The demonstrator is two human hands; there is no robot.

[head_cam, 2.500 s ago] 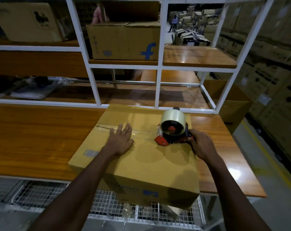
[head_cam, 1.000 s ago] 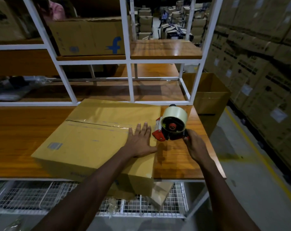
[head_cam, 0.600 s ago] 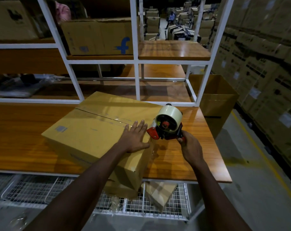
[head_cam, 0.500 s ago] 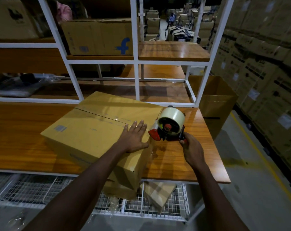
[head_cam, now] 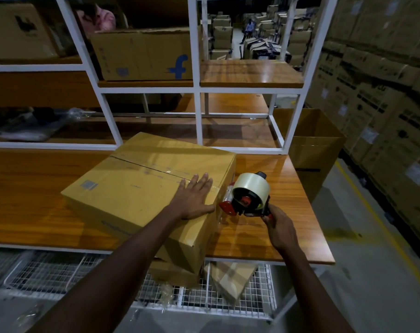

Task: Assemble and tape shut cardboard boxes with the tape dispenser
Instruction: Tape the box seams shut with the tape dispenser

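Glossy orange-brown wooden worktable point(head_cam: 31, 200) in front of me, taped tan cardboard box point(head_cam: 136, 195) skewed on it, near corner overhanging the edge toward me, white metal shelf frame point(head_cam: 198, 116) standing along its back

Taped cardboard box point(head_cam: 136, 198) askew on table; tape dispenser point(head_cam: 248, 195) beside.

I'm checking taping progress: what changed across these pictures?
The tape dispenser ran right along the top seam of the box, over its right edge and down beside that side. The left hand slid right along the seam to that edge. Unchanged: the right hand grips the dispenser, left flat on the box.
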